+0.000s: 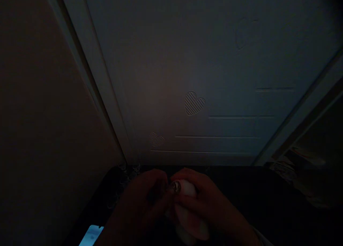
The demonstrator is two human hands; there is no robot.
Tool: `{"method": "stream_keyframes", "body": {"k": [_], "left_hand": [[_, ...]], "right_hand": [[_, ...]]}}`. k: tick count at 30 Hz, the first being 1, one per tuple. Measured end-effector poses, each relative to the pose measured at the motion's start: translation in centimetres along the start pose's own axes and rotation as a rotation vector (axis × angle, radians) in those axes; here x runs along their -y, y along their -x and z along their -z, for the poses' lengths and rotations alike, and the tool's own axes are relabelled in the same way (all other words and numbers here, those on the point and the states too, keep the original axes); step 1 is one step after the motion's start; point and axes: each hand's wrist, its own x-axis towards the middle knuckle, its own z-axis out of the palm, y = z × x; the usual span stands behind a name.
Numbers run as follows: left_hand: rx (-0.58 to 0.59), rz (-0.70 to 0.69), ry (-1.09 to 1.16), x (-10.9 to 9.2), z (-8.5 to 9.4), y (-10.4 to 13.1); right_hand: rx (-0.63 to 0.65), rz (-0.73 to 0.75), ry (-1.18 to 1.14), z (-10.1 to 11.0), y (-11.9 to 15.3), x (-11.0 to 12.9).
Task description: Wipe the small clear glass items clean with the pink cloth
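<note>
In the dim light, my right hand is closed around a pale white and pink object with rounded parts; its kind does not show clearly. A small shiny round metal piece sits at its upper left, between the fingertips of both hands. My left hand is closed beside it, with its fingertips meeting the metal piece and the pale object's left edge. Shadow hides most of the left fingers, and I cannot tell whether the metal piece is fixed to the pale object.
A lit phone screen lies at the lower left. The dark surface under my hands ends at a white panel with carved hearts. A wall stands at left; blurred items lie in shadow at right.
</note>
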Motion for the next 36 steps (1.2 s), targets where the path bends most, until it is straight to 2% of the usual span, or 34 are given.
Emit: {"method": "stream_keyframes", "body": {"k": [8,14,17,20,24,27,29,33,36], "left_hand": [[0.016,-0.076,-0.094,0.3,-0.5,0.5],[-0.086,-0.152,-0.149,0.3,-1.5,0.6],[-0.129,-0.116,-0.147,0.5,-2.1,0.7],[-0.167,-0.073,-0.134,0.9,-2.6,0.9],[-0.092,-0.103,-0.072,1.3,-2.9,0.7],[-0.059,-0.138,-0.068,1.7,-2.8,0.4],[-0.052,-0.141,-0.061,1.9,-2.7,0.4],[-0.067,-0.079,0.021,1.7,-2.4,0.2],[-0.051,-0.033,0.052,1.5,-1.9,-0.1]], "right_hand": [[0.081,-0.132,0.088,-0.3,-0.1,0.6],[-0.087,-0.154,0.104,-0.6,-0.3,-0.4],[-0.190,-0.160,0.011,-0.8,-0.3,-0.7],[-0.228,-0.175,-0.100,-0.8,-0.3,-0.8],[-0.247,-0.158,-0.126,-0.9,-0.5,-1.5],[-0.289,-0.052,-0.154,-1.0,-0.8,-2.2],[-0.272,-0.019,-0.182,-1.0,-0.9,-2.2],[-0.253,-0.097,-0.078,-0.9,-0.5,-1.5],[-0.251,-0.091,0.016,-0.8,-0.3,-1.0]]}}
